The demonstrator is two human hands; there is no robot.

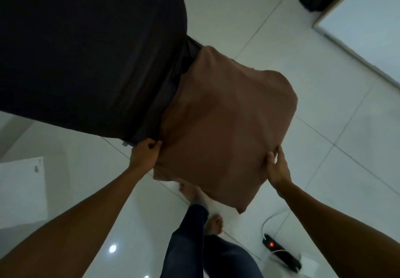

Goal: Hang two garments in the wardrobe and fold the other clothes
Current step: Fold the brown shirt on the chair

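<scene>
Bare forearms with no sleeves, dark blue jeans (190,241) at lower centre, and bare feet (214,223) below them.

Left hand (145,150) and right hand (274,165) grip what looks like a brown garment (220,130).

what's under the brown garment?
Below the brown garment, held up by both hands: white tiled floor and bare feet. Whatever lies directly behind the cloth is covered.

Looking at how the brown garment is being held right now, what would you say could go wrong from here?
1. The brown garment is held only at two edges by the left hand and right hand; its lower corner may sag onto the floor.
2. The power strip and its cable lie near the bare feet, a possible trip hazard.
</scene>
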